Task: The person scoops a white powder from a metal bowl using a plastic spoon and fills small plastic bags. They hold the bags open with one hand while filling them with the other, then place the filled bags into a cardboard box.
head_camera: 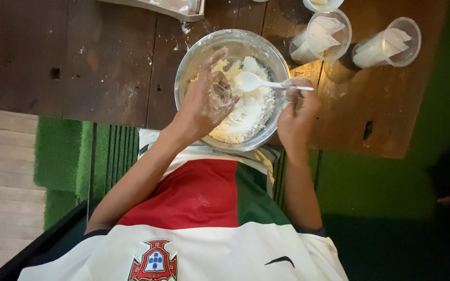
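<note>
A clear glass bowl holding white flour and dough lumps stands at the near edge of a dark wooden table. My left hand, dusted with flour and sticky with dough, hovers over the bowl's left half with fingers spread and nothing in it. My right hand is at the bowl's right rim and pinches the handle of a white plastic spoon. The spoon's head lies over the flour in the middle of the bowl.
Two clear plastic cups with white contents stand right of the bowl; a third cup is cut off at the top. A pale tray is at the top edge. Flour is scattered on the wood. Green flooring lies to the right.
</note>
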